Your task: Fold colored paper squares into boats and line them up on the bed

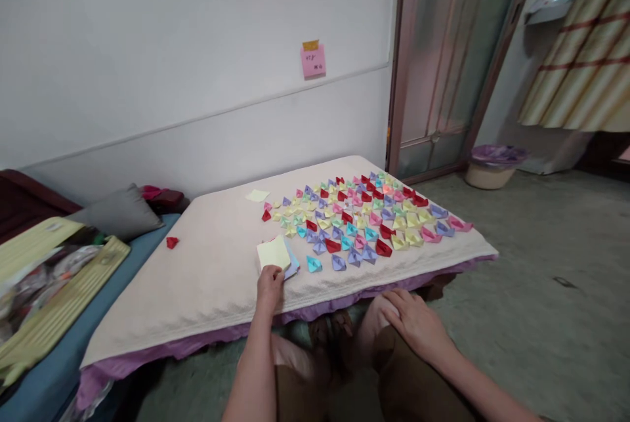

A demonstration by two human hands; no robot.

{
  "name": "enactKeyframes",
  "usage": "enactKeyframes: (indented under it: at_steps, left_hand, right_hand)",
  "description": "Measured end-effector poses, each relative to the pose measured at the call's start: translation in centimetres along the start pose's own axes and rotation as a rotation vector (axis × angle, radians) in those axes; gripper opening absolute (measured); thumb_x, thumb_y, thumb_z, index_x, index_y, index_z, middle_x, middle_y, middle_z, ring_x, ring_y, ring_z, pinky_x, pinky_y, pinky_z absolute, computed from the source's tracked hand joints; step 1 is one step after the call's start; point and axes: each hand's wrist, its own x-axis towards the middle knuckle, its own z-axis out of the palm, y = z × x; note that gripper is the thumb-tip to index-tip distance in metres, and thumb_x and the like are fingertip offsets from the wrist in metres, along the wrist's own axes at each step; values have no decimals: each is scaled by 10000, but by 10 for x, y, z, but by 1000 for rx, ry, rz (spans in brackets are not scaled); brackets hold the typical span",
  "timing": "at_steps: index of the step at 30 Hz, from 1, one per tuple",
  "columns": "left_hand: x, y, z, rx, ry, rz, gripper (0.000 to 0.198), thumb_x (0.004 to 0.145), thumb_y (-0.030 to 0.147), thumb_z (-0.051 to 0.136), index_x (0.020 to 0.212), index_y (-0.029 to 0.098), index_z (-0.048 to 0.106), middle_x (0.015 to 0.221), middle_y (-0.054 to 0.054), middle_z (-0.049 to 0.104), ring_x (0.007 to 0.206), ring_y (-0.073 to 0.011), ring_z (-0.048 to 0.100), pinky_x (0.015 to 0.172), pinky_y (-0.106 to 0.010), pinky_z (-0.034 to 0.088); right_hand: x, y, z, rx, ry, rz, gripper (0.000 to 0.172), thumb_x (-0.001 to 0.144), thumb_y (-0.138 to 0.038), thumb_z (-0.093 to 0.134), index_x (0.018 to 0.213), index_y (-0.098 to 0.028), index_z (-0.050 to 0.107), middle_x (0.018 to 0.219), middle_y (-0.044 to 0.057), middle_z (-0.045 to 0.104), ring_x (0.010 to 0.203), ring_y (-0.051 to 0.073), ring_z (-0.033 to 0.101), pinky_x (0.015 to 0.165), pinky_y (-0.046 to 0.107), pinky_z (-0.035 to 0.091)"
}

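My left hand (270,285) reaches onto a low table covered with a cream cloth (207,277) and touches the near edge of a stack of square paper sheets (274,254), pale yellow on top with blue beneath. Its fingers curl at the stack's corner. My right hand (412,318) lies flat on my right knee with its fingers stretched out, holding nothing. Many small folded paper shapes (359,218) in red, yellow, blue, purple, pink and green lie in rows on the cloth to the right of the stack.
A lone red folded piece (172,242) lies at the left of the cloth and a yellow sheet (257,195) near the far edge. A grey cushion (121,213) and bags sit at the left. A pink note (314,60) hangs on the wall. A basin (492,166) stands by the door.
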Motion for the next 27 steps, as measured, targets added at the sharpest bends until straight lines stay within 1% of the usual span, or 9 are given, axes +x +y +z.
enactKeyframes:
  at_steps: [5, 8, 12, 14, 16, 18, 22, 24, 27]
  left_hand:
    - [-13, 23, -23, -241, 197, -120, 202, 850, 323, 559, 781, 137, 601, 814, -19, 635, 770, -148, 600, 724, -335, 490]
    - [-35, 46, -43, -467, 282, -165, 222, 808, 341, 549, 696, 156, 597, 658, -4, 636, 731, -182, 623, 642, -295, 497]
    - [-94, 88, -58, -768, 267, -144, 255, 802, 326, 508, 962, 171, 633, 855, -69, 716, 839, -210, 673, 702, -326, 538]
    - [-133, 115, -62, -891, 233, -143, 285, 788, 308, 530, 1032, 196, 627, 934, -82, 719, 898, -215, 674, 748, -334, 544]
    - [-174, 143, -65, -1247, 150, -209, 370, 731, 272, 631, 1095, 204, 619, 993, -94, 712, 937, -233, 667, 807, -356, 532]
    - [-212, 168, -69, -1408, 120, -258, 460, 708, 246, 689, 1155, 186, 597, 1016, -105, 707, 956, -242, 660, 833, -360, 517]
    - [-271, 197, -80, -1475, 17, -306, 452, 669, 236, 741, 1100, 155, 635, 998, -112, 710, 903, -246, 665, 787, -339, 511]
    - [-288, 201, -90, -1456, -60, -296, 392, 660, 267, 750, 1023, 146, 665, 932, -98, 720, 827, -229, 666, 721, -303, 507]
    - [-298, 204, -110, -1362, -125, -261, 270, 720, 356, 694, 872, 132, 687, 761, -59, 704, 672, -169, 628, 607, -238, 466]
  right_hand:
    - [-3, 2, 0, 42, -32, -20, 335, 899, -404, 388, 1095, -287, 633, 1065, 72, 630, 918, 242, 579, 811, 343, 426]
    - [-4, 3, 1, 15, -4, -37, 339, 905, -390, 387, 1121, -277, 622, 1107, 79, 633, 950, 254, 588, 815, 370, 443]
    - [-13, -21, -17, 9, 50, -17, 302, 851, -285, 482, 1100, -240, 647, 1250, 119, 589, 1195, 343, 467, 945, 531, 354]
    - [-28, -46, -38, 242, 6, -114, 310, 830, -306, 517, 1092, -214, 655, 1276, 133, 575, 1239, 348, 426, 1003, 542, 303]
    - [-50, -77, -62, 718, -197, -236, 376, 840, -395, 508, 1146, -209, 625, 1221, 124, 617, 1145, 297, 531, 963, 459, 397]
    - [-76, -104, -85, 1224, -420, -249, 447, 862, -448, 466, 1216, -197, 572, 1211, 115, 624, 1075, 281, 585, 870, 423, 476]
    - [-117, -128, -119, 1751, -202, 44, 431, 798, -381, 618, 1185, -193, 585, 1137, 91, 666, 990, 268, 621, 827, 392, 497]
    - [-129, -125, -132, 1819, -151, 80, 422, 766, -313, 666, 1168, -207, 591, 1087, 71, 690, 952, 262, 636, 817, 388, 501]
    - [-138, -113, -149, 1746, -213, 35, 404, 712, -289, 717, 1090, -178, 631, 1023, 72, 710, 938, 276, 642, 813, 392, 503]
